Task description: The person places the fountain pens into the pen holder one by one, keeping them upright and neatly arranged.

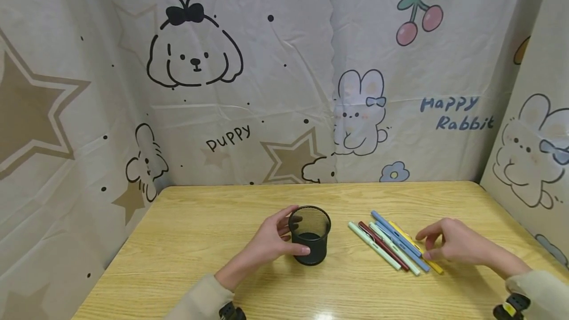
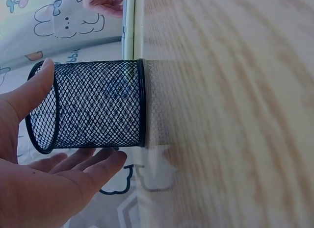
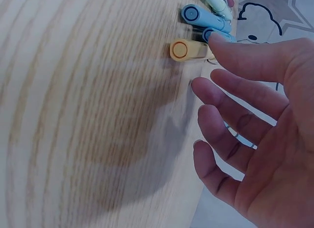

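Observation:
A black wire-mesh pen holder [image 1: 317, 256] stands upright on the wooden table. My left hand [image 1: 268, 241] holds it from the left, thumb across the front and fingers curved round the far side. To its right lies a row of pens side by side: light green [image 1: 374, 245], dark red [image 1: 384, 246], blue [image 1: 397, 233] and, outermost, yellow [image 1: 437, 268]. Close over the yellow pen hovers my right hand [image 1: 460, 243], its fingers loosely bent and nothing in its grasp. In the right wrist view, the thumb tip overlaps the ends of the blue pens [image 3: 203, 17], beside the yellow one.
The wooden table [image 1: 213, 226] ends at a printed cloth backdrop [image 1: 289, 88] with cartoon animals and stars. More of this cloth hangs at both sides. Dark straps with devices [image 1: 511, 307] sit over the sleeves at both wrists.

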### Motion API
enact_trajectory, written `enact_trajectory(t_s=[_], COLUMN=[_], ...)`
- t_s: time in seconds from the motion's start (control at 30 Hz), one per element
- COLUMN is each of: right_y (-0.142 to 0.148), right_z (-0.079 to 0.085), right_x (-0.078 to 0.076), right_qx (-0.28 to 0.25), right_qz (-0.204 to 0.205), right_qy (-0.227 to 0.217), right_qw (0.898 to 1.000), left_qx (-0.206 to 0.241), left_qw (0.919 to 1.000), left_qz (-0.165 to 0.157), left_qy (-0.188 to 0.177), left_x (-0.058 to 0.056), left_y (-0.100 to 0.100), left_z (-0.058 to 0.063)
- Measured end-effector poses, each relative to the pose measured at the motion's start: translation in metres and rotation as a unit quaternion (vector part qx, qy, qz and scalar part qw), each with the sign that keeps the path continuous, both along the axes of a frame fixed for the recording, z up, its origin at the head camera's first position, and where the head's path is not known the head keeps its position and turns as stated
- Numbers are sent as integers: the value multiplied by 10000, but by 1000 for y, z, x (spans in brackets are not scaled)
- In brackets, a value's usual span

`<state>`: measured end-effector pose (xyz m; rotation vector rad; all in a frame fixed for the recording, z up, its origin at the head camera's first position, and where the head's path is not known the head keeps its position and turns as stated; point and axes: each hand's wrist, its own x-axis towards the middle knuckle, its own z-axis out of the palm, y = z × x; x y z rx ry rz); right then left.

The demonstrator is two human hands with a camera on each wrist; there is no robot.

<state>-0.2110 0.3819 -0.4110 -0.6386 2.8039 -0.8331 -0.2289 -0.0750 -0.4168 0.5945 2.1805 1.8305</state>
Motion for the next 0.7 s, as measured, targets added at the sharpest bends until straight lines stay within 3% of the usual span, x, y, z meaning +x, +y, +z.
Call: enact_trajectory(t_s=[0.4, 0.7], right_y=[8, 19], right_z=[-1, -7], right_x=[-2, -3], right_qx=[-203, -806], right_qz=[-15, 17], right_qy=[-279, -515], right_qw=[9994, 9954], left_qx=[-32, -82], left_qw=[9999, 9998], left_qz=[-88, -190], left_qy=[-54, -29], left_x=[-1, -2], left_y=[3, 3], left_z=[4, 4])
